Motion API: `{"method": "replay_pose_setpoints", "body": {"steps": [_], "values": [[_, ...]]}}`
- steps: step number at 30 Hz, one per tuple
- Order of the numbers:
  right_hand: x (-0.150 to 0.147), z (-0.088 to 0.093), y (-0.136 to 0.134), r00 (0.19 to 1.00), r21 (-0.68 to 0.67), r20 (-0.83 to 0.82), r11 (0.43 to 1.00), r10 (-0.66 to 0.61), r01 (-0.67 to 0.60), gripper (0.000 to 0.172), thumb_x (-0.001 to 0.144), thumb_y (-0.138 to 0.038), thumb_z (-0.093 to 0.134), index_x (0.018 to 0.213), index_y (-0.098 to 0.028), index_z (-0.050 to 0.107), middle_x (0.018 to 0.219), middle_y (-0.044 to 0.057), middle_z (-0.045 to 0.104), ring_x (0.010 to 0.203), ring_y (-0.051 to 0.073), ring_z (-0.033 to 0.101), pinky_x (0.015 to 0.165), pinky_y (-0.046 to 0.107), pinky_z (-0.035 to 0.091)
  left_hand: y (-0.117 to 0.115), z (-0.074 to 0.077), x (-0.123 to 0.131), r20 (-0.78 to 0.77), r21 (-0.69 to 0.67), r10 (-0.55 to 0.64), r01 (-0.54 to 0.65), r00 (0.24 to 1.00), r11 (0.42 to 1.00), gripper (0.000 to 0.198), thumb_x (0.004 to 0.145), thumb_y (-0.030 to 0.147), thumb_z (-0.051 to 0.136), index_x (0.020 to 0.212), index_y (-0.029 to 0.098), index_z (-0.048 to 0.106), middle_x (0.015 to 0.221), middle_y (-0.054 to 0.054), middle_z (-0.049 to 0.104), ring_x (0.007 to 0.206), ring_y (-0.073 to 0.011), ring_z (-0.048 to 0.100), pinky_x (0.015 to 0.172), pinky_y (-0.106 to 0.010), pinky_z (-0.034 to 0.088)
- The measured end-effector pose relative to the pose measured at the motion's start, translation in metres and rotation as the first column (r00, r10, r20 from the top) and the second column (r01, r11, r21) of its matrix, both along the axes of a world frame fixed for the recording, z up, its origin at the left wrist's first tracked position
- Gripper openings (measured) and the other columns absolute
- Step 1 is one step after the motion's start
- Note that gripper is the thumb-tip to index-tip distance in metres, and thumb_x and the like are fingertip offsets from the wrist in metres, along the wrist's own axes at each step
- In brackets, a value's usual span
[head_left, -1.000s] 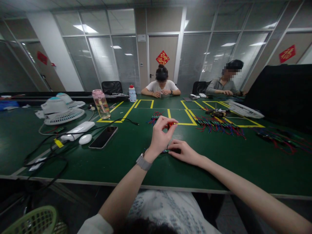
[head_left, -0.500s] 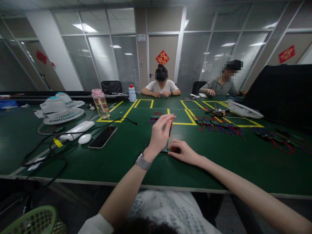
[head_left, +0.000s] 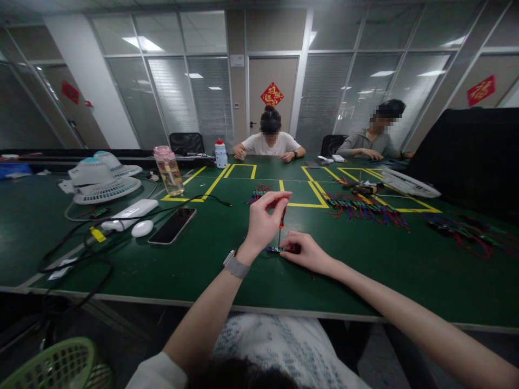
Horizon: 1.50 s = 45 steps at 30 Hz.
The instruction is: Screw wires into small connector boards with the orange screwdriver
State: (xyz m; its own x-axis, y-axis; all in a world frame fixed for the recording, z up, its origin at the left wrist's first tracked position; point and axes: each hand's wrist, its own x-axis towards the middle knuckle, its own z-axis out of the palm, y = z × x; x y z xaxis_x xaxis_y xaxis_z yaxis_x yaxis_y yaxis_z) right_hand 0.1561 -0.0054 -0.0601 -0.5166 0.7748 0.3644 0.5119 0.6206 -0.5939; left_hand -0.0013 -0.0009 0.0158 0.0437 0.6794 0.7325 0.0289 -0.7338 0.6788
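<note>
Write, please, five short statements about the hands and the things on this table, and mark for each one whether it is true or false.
1. The left hand holds a screwdriver. True.
2. The screwdriver's shaft points upward from its handle. False: it points down toward a small circuit board.
3. The right hand has its fingers at the small circuit board. True.
4. The left wrist is bare. False: it wears a wristwatch.
5. A smartphone lies on the green table. True.

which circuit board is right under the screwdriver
The lone board by the right hand, directly beneath the screwdriver; the bunched boards all lie farther off, away from its shaft.
</note>
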Motion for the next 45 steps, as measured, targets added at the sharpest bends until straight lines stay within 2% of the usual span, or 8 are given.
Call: {"method": "replay_pose_setpoints", "body": {"steps": [6, 10, 12, 16, 19, 22, 40, 45], "values": [[0.001, -0.001, 0.001, 1.000, -0.001, 0.006, 1.000, 0.003, -0.003, 0.005, 0.076, -0.018, 0.067, 0.080, -0.015, 0.068, 0.071, 0.001, 0.053, 0.062, 0.013, 0.052, 0.058, 0.024, 0.041, 0.000, 0.001, -0.001, -0.047, 0.085, 0.156, -0.152, 0.987, 0.985, 0.007, 0.080, 0.014, 0.065, 0.084, 0.017, 0.070, 0.081, -0.002, 0.061, 0.076, -0.0124, 0.058, 0.068, -0.023, 0.046], [0.001, 0.001, -0.002, 0.997, 0.060, 0.067, 0.997, 0.037, -0.041, 0.006, 0.080, -0.019, 0.063, 0.084, -0.016, 0.065, 0.076, 0.002, 0.054, 0.065, 0.013, 0.052, 0.059, 0.024, 0.042, -0.002, 0.001, -0.002, -0.069, 0.107, 0.203, -0.195, 0.977, 0.975, 0.008, 0.082, 0.020, 0.065, 0.088, 0.019, 0.070, 0.083, -0.002, 0.059, 0.077, -0.0131, 0.057, 0.071, -0.025, 0.046], [0.002, 0.004, -0.004, 0.986, 0.138, 0.161, 0.988, 0.040, -0.063, 0.006, 0.082, -0.019, 0.059, 0.087, -0.016, 0.062, 0.078, 0.003, 0.055, 0.069, 0.015, 0.052, 0.063, 0.026, 0.042, -0.003, 0.001, -0.002, -0.069, 0.115, 0.181, -0.172, 0.981, 0.978, 0.014, 0.089, 0.022, 0.056, 0.093, 0.020, 0.070, 0.090, -0.003, 0.062, 0.085, -0.0143, 0.059, 0.078, -0.026, 0.047], [0.002, 0.010, -0.008, 0.954, 0.241, 0.299, 0.967, 0.006, -0.082, 0.006, 0.086, -0.024, 0.055, 0.085, -0.018, 0.055, 0.079, 0.005, 0.057, 0.075, 0.019, 0.052, 0.069, 0.030, 0.041, -0.004, 0.000, -0.001, -0.043, 0.080, 0.040, -0.037, 0.998, 0.996, 0.026, 0.094, 0.020, 0.044, 0.099, 0.019, 0.069, 0.105, -0.006, 0.067, 0.102, -0.0170, 0.061, 0.092, -0.030, 0.046], [0.002, 0.010, -0.007, 0.940, 0.246, 0.340, 0.964, 0.011, -0.101, 0.011, 0.088, -0.026, 0.053, 0.080, -0.019, 0.052, 0.075, 0.004, 0.056, 0.071, 0.018, 0.051, 0.067, 0.029, 0.040, -0.003, -0.001, 0.000, 0.008, -0.026, -0.079, 0.080, 0.997, 0.996, 0.025, 0.092, 0.021, 0.045, 0.104, 0.018, 0.067, 0.105, -0.008, 0.069, 0.091, -0.0167, 0.066, 0.081, -0.029, 0.053], [0.002, 0.010, -0.004, 0.923, 0.264, 0.384, 0.956, 0.020, -0.131, 0.016, 0.090, -0.026, 0.050, 0.075, -0.019, 0.051, 0.073, 0.003, 0.054, 0.068, 0.017, 0.050, 0.066, 0.028, 0.038, -0.002, -0.001, 0.001, 0.041, -0.087, -0.119, 0.122, 0.992, 0.989, 0.025, 0.091, 0.023, 0.047, 0.105, 0.016, 0.067, 0.103, -0.009, 0.070, 0.079, -0.0153, 0.068, 0.069, -0.025, 0.055], [0.003, 0.009, -0.004, 0.923, 0.269, 0.384, 0.952, 0.033, -0.146, 0.019, 0.091, -0.025, 0.050, 0.073, -0.019, 0.052, 0.071, 0.002, 0.052, 0.066, 0.016, 0.048, 0.064, 0.027, 0.037, 0.001, 0.003, -0.005, -0.043, -0.028, -0.021, 0.020, 0.999, 0.999, 0.014, 0.084, 0.022, 0.060, 0.091, 0.018, 0.072, 0.086, -0.004, 0.069, 0.072, -0.0132, 0.065, 0.065, -0.024, 0.053], [0.006, 0.007, -0.003, 0.948, 0.248, 0.318, 0.964, 0.012, -0.095, 0.017, 0.088, -0.026, 0.055, 0.074, -0.019, 0.051, 0.072, 0.001, 0.051, 0.068, 0.016, 0.048, 0.063, 0.027, 0.038, 0.002, 0.002, -0.005, -0.068, 0.052, 0.116, -0.112, 0.991, 0.992, 0.009, 0.081, 0.025, 0.065, 0.084, 0.019, 0.072, 0.080, -0.002, 0.063, 0.071, -0.0115, 0.058, 0.060, -0.021, 0.046]]}}
